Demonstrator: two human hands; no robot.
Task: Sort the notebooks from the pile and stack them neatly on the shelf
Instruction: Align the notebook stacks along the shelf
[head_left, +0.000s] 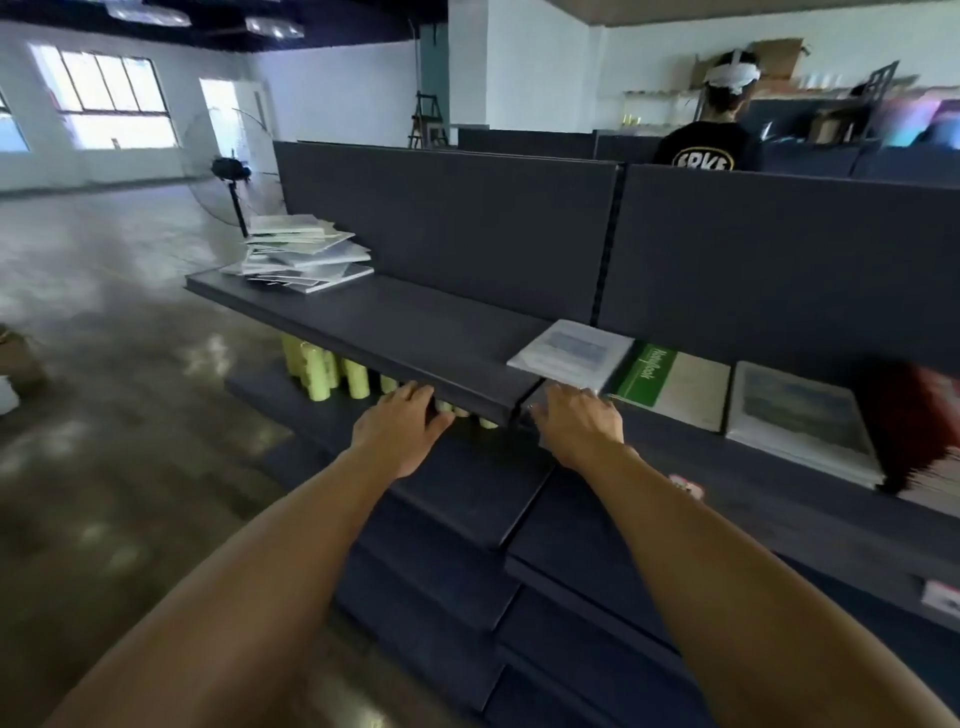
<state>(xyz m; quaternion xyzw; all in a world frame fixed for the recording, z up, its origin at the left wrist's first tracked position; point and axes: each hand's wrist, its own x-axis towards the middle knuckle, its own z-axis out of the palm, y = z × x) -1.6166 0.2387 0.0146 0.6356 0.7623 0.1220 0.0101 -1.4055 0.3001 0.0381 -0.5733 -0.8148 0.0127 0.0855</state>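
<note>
Both my arms are stretched forward and are bare to the elbow. My left hand (400, 423) is palm down, the fingers together and almost straight, the wrist a little bent. My right hand (579, 421) is also palm down, with the fingers spread and lightly curved. It seems that neither hand holds anything, but the fingertips are blurred. The two hands are apart, at nearly the same height.

Dark grey shelf (395, 322), green-and-beige notebook (670, 382)

Matt dark shelf (415, 332), glossy notebooks (306, 254)
</note>
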